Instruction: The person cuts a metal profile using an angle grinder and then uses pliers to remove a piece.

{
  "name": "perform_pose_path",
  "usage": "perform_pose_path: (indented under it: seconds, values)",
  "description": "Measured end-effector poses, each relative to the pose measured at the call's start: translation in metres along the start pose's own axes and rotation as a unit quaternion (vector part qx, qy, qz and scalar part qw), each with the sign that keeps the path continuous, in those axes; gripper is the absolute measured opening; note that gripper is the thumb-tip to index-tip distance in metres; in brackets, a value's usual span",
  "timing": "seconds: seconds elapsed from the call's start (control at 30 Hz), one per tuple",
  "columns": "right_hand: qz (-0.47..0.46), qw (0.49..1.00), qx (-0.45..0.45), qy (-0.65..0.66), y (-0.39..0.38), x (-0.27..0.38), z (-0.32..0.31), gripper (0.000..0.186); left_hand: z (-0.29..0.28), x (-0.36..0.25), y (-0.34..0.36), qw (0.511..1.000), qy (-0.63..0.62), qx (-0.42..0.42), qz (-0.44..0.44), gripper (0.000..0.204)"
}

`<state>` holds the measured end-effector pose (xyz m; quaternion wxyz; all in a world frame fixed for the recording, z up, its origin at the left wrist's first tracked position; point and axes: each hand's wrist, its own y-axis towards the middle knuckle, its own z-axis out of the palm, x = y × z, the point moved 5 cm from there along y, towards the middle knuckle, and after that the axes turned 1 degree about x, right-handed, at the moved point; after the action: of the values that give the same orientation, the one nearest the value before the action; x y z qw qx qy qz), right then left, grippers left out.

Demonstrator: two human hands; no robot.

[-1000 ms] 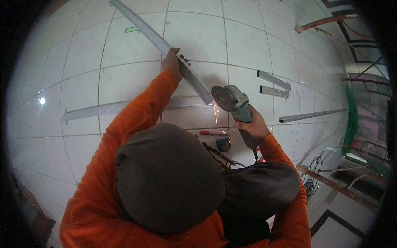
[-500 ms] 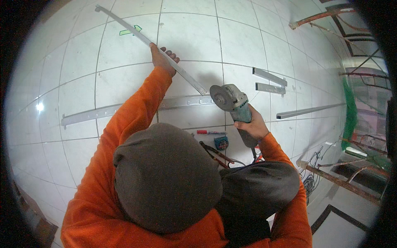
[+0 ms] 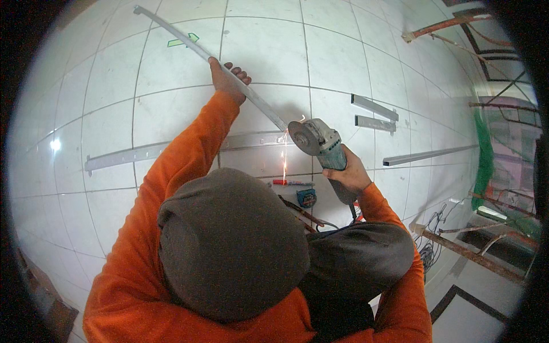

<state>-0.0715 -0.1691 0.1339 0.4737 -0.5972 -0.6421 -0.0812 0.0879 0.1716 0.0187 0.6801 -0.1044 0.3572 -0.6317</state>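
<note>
My left hand [image 3: 230, 81] is wrapped round a long, thin metal bar [image 3: 262, 105] that slants from the far left toward the middle. In my right hand [image 3: 350, 171] is an angle grinder [image 3: 327, 146], gripped by its grey-green body. Its round disc [image 3: 304, 139] touches the near end of the bar, and orange sparks [image 3: 284, 160] fall from that spot toward me. Beneath my left forearm, a flat metal strip with slots [image 3: 126, 156] lies across the floor.
Two short square tubes [image 3: 374, 107] and a longer tube [image 3: 429, 154] lie to the right. A red marker [image 3: 280, 182], a blue tape measure [image 3: 306, 198] and pliers-like handles [image 3: 302, 212] are near my knees. Rusty scaffold pipes [image 3: 457, 246], green netting [image 3: 483, 154] and cables [image 3: 429, 251] occupy the right side.
The grinder's disc has moved slightly left onto the bar's end, and sparks have appeared. My left hand keeps its hold on the bar.
</note>
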Motion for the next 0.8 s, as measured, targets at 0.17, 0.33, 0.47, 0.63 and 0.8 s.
perform_pose_path:
  seconds: [0.17,0.33,0.47,0.63,0.8]
  values:
    - [-0.003,1.0,-0.004,0.013,0.001,-0.009,0.001,0.069,0.0,0.0,0.0,1.0,0.009,0.003,0.001,0.066]
    - [-0.008,1.0,0.002,0.003,0.003,-0.007,0.002,0.069,0.001,-0.003,-0.003,1.0,0.008,-0.012,0.006,0.064]
    - [-0.005,1.0,0.006,0.005,0.002,-0.005,0.002,0.068,0.003,-0.001,-0.004,1.0,0.013,-0.01,0.003,0.064]
    - [-0.013,1.0,-0.017,-0.023,0.003,-0.006,0.002,0.068,0.001,-0.001,-0.004,1.0,0.01,-0.005,0.003,0.068]
    - [0.002,1.0,-0.016,0.002,0.001,0.002,0.004,0.069,0.001,0.001,-0.006,1.0,0.015,-0.003,-0.011,0.067]
